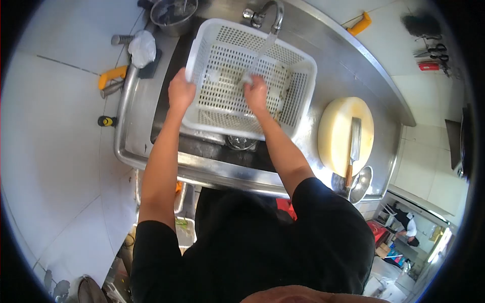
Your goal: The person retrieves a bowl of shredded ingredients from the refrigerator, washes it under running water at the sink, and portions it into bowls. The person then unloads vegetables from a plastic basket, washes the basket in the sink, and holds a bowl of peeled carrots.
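Note:
A white perforated plastic basket (206, 81) sits tilted over the sink, with dark specks and bits on its inner walls. My left hand (181, 92) is closed round its left rim. Inside the basket, my right hand (256, 93) is closed with the fingers bent near the bottom; a small whitish thing shows at the fingertips, too blurred to name. Water (263, 48) runs from the curved faucet (278, 17) into the basket just above that hand.
On the right of the steel counter (323, 55), a cleaver (355, 139) lies on a thick round chopping board (333, 134), beside a metal bowl (360, 184). Another bowl (173, 17) stands back left. Scissors (432, 51) hang on the wall. A person (406, 222) is far right.

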The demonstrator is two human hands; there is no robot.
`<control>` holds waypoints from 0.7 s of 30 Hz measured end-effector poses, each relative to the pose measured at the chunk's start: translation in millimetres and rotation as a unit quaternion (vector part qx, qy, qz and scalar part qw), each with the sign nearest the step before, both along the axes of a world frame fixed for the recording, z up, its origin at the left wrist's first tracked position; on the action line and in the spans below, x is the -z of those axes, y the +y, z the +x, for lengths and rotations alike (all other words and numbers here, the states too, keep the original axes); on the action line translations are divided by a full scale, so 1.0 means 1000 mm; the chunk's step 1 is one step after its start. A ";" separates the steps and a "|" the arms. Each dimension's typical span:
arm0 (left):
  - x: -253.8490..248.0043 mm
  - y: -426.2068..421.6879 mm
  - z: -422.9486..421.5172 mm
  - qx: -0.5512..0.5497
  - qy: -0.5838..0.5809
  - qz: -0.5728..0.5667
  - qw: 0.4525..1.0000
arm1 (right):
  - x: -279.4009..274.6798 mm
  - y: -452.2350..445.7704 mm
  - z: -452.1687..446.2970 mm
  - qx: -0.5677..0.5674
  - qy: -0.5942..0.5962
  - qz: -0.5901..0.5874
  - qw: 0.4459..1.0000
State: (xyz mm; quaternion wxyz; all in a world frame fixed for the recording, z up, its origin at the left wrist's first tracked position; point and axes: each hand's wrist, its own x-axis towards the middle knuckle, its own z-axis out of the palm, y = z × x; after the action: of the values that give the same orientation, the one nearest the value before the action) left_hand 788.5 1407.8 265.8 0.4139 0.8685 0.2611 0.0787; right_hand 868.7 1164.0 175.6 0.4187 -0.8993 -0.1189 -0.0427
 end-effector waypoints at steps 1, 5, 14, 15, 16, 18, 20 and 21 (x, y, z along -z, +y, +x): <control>-0.012 0.002 0.021 0.015 0.020 0.023 0.999 | -0.014 0.001 0.025 0.038 -0.058 -0.010 0.998; -0.035 0.005 0.051 0.063 0.020 0.043 0.997 | -0.035 -0.006 0.090 0.151 -0.036 -0.037 0.987; -0.032 0.007 0.020 0.070 -0.008 0.061 0.996 | -0.031 0.150 0.038 -0.050 -0.114 0.021 0.992; -0.029 0.007 0.024 0.076 -0.019 0.070 0.994 | -0.034 0.154 0.017 -0.043 -0.061 -0.040 0.996; -0.032 0.003 0.023 0.066 -0.016 0.050 0.996 | -0.029 0.147 -0.006 -0.081 -0.025 -0.039 0.996; -0.036 0.000 0.021 0.041 -0.017 0.009 0.999 | -0.024 0.125 -0.040 -0.216 0.009 -0.060 0.975; -0.027 -0.001 0.022 0.048 -0.022 0.008 0.999 | -0.029 0.089 -0.051 -0.318 0.028 -0.082 0.944; -0.029 -0.003 0.022 0.061 -0.036 0.016 0.997 | -0.041 0.070 -0.049 -0.328 0.043 -0.082 0.940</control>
State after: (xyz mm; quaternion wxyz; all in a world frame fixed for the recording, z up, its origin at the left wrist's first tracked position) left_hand 810.2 1404.3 295.2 0.4133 0.8859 0.1915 0.0884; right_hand 819.4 1233.9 216.8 0.3393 -0.8426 -0.3923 0.1452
